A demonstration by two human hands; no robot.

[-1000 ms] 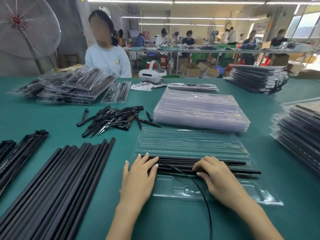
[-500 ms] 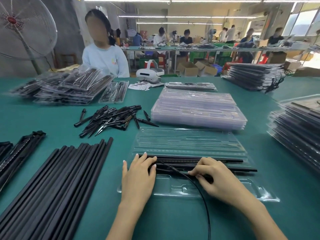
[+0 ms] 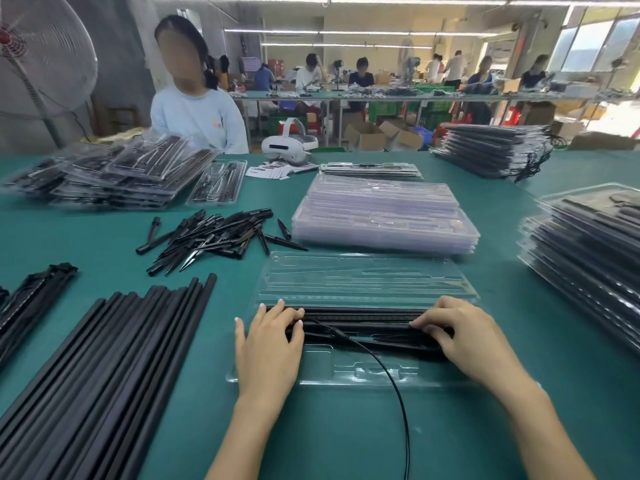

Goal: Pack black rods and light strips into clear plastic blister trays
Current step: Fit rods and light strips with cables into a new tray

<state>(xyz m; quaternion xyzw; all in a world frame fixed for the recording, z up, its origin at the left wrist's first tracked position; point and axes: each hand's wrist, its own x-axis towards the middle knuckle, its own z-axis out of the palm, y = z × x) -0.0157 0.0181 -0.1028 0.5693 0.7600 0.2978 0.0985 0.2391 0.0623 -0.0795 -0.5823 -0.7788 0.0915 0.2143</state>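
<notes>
An open clear blister tray (image 3: 363,282) lies in front of me on the green table. Black rods and a light strip (image 3: 360,323) lie across its near half. My left hand (image 3: 268,344) presses the left ends of the rods with straight fingers. My right hand (image 3: 464,334) presses their right ends, fingers bent down onto them. A thin black cable (image 3: 391,379) runs from the strip over the tray's front edge towards me. A wide bundle of long black rods (image 3: 104,368) lies to my left.
A pile of short black spikes (image 3: 211,237) lies beyond the rods. A stack of empty clear trays (image 3: 384,216) sits behind the open tray. Packed trays are stacked at right (image 3: 588,247), far right (image 3: 495,147) and far left (image 3: 114,174). A person sits opposite.
My right hand slid right along the rods to their right ends. My left hand stayed on the left ends. The rods now lie tighter together in the tray.
</notes>
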